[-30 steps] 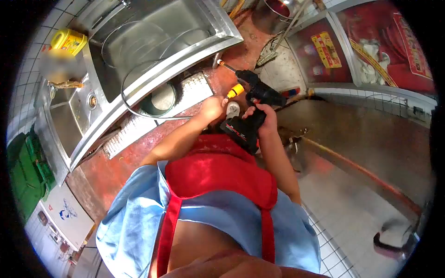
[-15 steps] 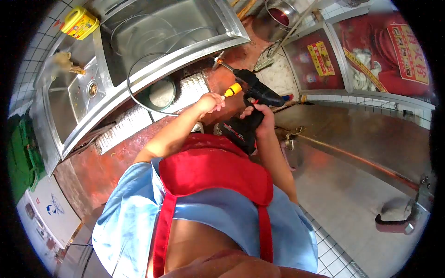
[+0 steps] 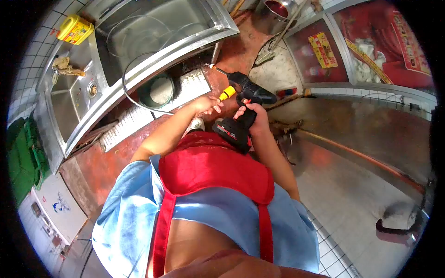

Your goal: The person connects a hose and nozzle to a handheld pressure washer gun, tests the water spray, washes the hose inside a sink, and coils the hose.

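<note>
My right hand (image 3: 255,116) is wrapped around the grip of a black cordless pressure washer gun (image 3: 252,88), whose battery (image 3: 232,132) sits at the base near my red apron. Its barrel points to the upper left and ends in a nozzle (image 3: 213,67). My left hand (image 3: 207,105) pinches a yellow hose connector (image 3: 227,92) close beside the gun's body; whether the two touch I cannot tell. A thin grey hose (image 3: 127,88) loops out of the sink basin and passes behind my left forearm, where its end is hidden.
A steel sink (image 3: 153,60) with two basins lines the left, with a yellow tub (image 3: 75,30) at its back. Below stands a bucket (image 3: 160,90). A metal pot (image 3: 276,15) is at the far end, a glass-fronted cabinet (image 3: 320,48) on the right, and a steel counter (image 3: 343,167) nearer me.
The view has shifted slightly. The gun and the yellow connector have moved a little left, both still in my hands. My right fingers show more clearly around the grip.
</note>
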Demonstrator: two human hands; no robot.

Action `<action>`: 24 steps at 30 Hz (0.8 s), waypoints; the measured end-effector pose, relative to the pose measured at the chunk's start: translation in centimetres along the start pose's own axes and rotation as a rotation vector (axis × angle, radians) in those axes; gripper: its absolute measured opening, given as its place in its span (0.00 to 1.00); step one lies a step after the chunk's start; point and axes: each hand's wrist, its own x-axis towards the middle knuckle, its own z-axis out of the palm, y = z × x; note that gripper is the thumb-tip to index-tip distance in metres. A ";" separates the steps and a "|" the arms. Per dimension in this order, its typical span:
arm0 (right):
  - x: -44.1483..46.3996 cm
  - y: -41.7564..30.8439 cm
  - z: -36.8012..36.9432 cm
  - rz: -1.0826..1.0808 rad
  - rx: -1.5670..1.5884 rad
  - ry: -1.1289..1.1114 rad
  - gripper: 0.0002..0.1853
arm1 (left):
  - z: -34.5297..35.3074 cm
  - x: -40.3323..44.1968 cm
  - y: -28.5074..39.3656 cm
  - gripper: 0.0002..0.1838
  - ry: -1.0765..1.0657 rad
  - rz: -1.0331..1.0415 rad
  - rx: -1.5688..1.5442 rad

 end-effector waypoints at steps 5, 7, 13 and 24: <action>-1.1 -0.5 -1.7 0.060 -0.010 -0.029 0.10 | 2.0 4.3 -3.5 0.16 0.088 0.171 0.080; -1.5 -0.8 -2.3 0.075 0.001 -0.044 0.10 | 3.2 2.4 -1.0 0.17 0.050 0.052 0.017; -3.3 -1.8 -1.5 0.099 0.033 0.048 0.08 | 5.4 2.2 0.6 0.18 0.075 0.064 -0.010; -3.8 -3.4 -2.9 0.084 -0.022 -0.025 0.10 | 9.2 1.3 0.1 0.18 0.666 0.358 0.803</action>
